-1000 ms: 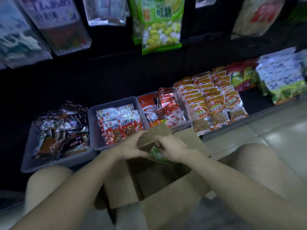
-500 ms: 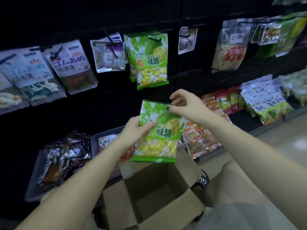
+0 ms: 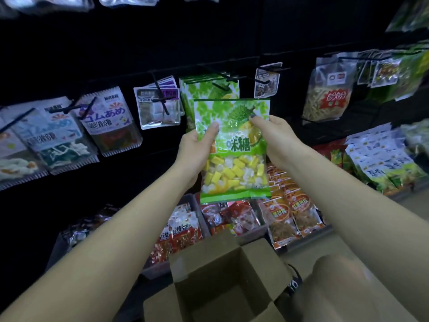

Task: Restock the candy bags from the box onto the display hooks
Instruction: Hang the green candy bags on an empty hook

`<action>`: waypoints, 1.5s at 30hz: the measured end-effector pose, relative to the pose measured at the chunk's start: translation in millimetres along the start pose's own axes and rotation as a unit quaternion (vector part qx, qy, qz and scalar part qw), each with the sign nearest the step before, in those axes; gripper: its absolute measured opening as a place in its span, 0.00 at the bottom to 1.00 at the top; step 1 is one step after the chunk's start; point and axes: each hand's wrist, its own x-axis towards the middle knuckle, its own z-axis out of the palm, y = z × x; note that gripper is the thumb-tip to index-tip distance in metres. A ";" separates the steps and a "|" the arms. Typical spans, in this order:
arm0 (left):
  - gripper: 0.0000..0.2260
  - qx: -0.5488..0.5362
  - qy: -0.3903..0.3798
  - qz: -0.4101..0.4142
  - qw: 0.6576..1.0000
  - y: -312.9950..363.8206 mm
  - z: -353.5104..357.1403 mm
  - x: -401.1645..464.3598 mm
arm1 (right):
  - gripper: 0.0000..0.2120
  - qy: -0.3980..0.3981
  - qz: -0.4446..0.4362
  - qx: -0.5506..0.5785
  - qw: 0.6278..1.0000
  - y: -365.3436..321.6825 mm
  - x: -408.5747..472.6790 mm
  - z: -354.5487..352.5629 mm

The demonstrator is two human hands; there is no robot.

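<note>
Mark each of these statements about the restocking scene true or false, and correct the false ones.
1. Both hands hold the green candy bag. True: the left hand and the right hand each have a grip on a side.
2. The held bag already hangs on a hook. False: it is held in front of the matching hung bags.
3. The cardboard box below stands open. True.
4. The held bag is red. False: it is green, with yellow and white candies showing.
</note>
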 end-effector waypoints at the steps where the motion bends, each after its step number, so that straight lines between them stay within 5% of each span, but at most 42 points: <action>1: 0.24 0.002 0.006 -0.005 1.000 3.2 2.2 5.7 | 0.07 0.006 0.006 -0.001 1.000 -3.6 7.7 0.9; 5: 0.40 -0.023 0.009 -0.024 0.999 13.8 9.4 24.9 | 0.06 0.026 0.035 0.002 0.999 -14.1 32.7 5.3; 10: 0.42 -0.032 0.003 -0.042 0.999 21.7 10.4 39.2 | 0.06 0.038 0.034 -0.001 0.999 -19.9 51.7 9.8; 17: 0.43 -0.015 0.011 -0.052 0.998 14.5 10.0 50.4 | 0.11 0.040 0.050 -0.005 0.998 -18.4 63.7 12.8; 21: 0.31 0.000 0.017 -0.068 0.998 14.6 11.5 56.1 | 0.16 0.043 0.054 -0.003 0.998 -18.6 66.9 11.9; 26: 0.43 -0.009 0.018 -0.061 0.998 12.8 12.2 61.3 | 0.15 0.034 0.055 -0.013 0.998 -18.7 74.9 14.1; 34: 0.35 0.020 0.052 -0.064 0.996 1.5 11.5 85.5 | 0.21 0.010 0.050 -0.038 0.998 -9.7 110.5 21.5; 38: 0.29 0.052 0.075 -0.050 0.995 -8.0 13.4 103.2 | 0.12 0.008 0.028 -0.055 0.998 -5.6 130.9 24.5; 45: 0.31 0.108 0.094 -0.034 0.989 -20.4 8.5 118.8 | 0.14 0.037 -0.015 -0.054 0.998 4.1 150.4 38.7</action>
